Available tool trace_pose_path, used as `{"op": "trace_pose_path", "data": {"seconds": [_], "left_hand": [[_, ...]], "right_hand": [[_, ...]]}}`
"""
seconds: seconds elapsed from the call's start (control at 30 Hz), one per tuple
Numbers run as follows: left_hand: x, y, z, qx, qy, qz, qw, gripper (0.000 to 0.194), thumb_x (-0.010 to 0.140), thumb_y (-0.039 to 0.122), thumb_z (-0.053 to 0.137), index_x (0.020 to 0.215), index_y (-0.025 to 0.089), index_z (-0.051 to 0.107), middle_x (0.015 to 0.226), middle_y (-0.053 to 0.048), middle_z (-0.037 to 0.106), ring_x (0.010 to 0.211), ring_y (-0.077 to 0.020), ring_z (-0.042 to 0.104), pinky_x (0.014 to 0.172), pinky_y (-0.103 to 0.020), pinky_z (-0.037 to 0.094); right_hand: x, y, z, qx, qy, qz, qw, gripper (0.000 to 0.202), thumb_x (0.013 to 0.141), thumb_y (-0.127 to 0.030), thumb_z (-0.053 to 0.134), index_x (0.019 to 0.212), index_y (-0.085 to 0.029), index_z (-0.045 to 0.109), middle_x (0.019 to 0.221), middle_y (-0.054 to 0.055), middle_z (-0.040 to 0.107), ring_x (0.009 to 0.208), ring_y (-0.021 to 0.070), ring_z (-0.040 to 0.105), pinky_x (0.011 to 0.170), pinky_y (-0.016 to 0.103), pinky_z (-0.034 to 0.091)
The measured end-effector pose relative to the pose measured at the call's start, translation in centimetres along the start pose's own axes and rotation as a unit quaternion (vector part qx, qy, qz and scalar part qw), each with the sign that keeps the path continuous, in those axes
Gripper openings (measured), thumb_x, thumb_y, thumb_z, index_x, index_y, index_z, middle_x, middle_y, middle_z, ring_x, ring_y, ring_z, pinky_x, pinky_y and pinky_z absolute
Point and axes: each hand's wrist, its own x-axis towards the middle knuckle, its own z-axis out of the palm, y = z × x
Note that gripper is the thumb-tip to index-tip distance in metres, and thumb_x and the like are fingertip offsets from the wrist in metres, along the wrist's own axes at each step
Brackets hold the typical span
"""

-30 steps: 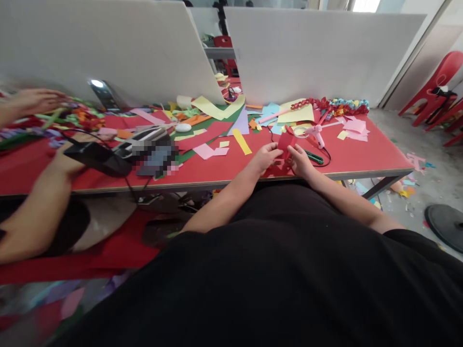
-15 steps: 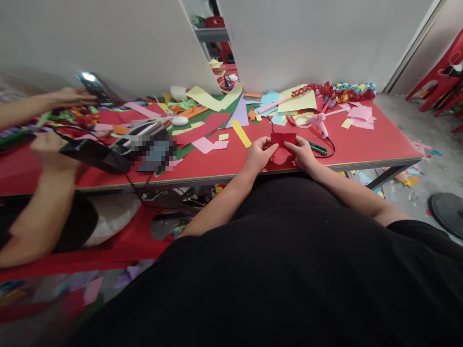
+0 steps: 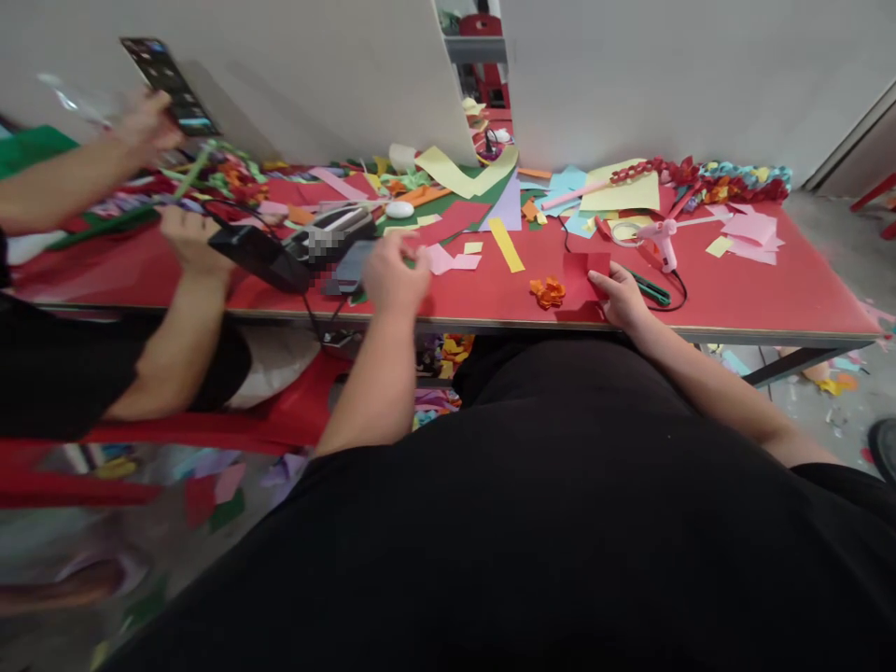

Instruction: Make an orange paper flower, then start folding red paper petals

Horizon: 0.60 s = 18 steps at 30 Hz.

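My right hand pinches a square of red paper by its right side, just above the red table. To the left of that paper lies a crumpled orange paper flower. My left hand is over the table farther left, fingers bent and apart, with nothing visible in them. It is right beside a phone-like device with a grey screen, partly blurred out. Behind my right hand rests a green-handled cutter. A pink glue gun with a black cord lies beyond it.
Coloured paper scraps, a yellow strip and a white mouse cover the table's back. Paper garlands lie at the back right. At left, a co-worker's hand holds up a phone; their other hand is near a black box.
My left hand has let go of the red paper and moved left toward the grey-screened device. My right hand still holds the paper. The co-worker's phone has been raised. The view has shifted left.
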Motion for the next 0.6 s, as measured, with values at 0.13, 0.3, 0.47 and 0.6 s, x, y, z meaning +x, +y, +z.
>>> {"op": "trace_pose_path", "data": {"seconds": [0.13, 0.3, 0.47, 0.6], "left_hand": [[-0.1, -8.1, -5.8, 0.144, 0.035, -0.090, 0.985, 0.050, 0.096, 0.034, 0.079, 0.142, 0.017, 0.069, 0.152, -0.016, 0.062, 0.133, -0.0354, 0.054, 0.121, -0.053, 0.044], [-3.0, -12.1, -7.9, 0.195, -0.018, -0.138, 0.971, 0.073, 0.099, 0.052, 0.079, 0.161, 0.022, 0.055, 0.165, -0.015, 0.053, 0.142, -0.0405, 0.047, 0.127, -0.061, 0.036], [-2.1, -11.5, -6.4, 0.159, -0.030, -0.190, 0.968, 0.090, 0.092, 0.059, 0.085, 0.162, 0.014, 0.052, 0.159, -0.022, 0.063, 0.137, -0.0440, 0.048, 0.125, -0.065, 0.035], [-0.1, -11.7, -5.5, 0.130, -0.043, -0.208, 0.968, 0.092, 0.090, 0.055, 0.088, 0.158, 0.007, 0.050, 0.160, -0.028, 0.065, 0.137, -0.0459, 0.050, 0.124, -0.074, 0.032]], "right_hand": [[0.2, 0.1, 0.0, -0.001, 0.007, 0.001, 1.000, 0.054, 0.064, -0.050, 0.106, 0.105, -0.026, 0.080, 0.099, 0.003, 0.091, 0.108, 0.0343, 0.087, 0.102, 0.051, 0.072], [0.1, 0.0, 0.0, -0.009, 0.017, 0.005, 1.000, 0.055, 0.063, -0.049, 0.107, 0.105, -0.026, 0.080, 0.105, 0.005, 0.090, 0.110, 0.0351, 0.085, 0.102, 0.051, 0.071], [-0.2, -0.3, 0.1, -0.027, 0.014, 0.006, 1.000, 0.052, 0.066, -0.048, 0.106, 0.105, -0.026, 0.080, 0.107, 0.005, 0.090, 0.109, 0.0344, 0.085, 0.105, 0.052, 0.069], [-0.3, -0.4, 0.1, -0.029, 0.014, 0.012, 0.999, 0.052, 0.065, -0.048, 0.106, 0.104, -0.026, 0.080, 0.107, 0.005, 0.090, 0.110, 0.0338, 0.084, 0.107, 0.052, 0.068]]}}
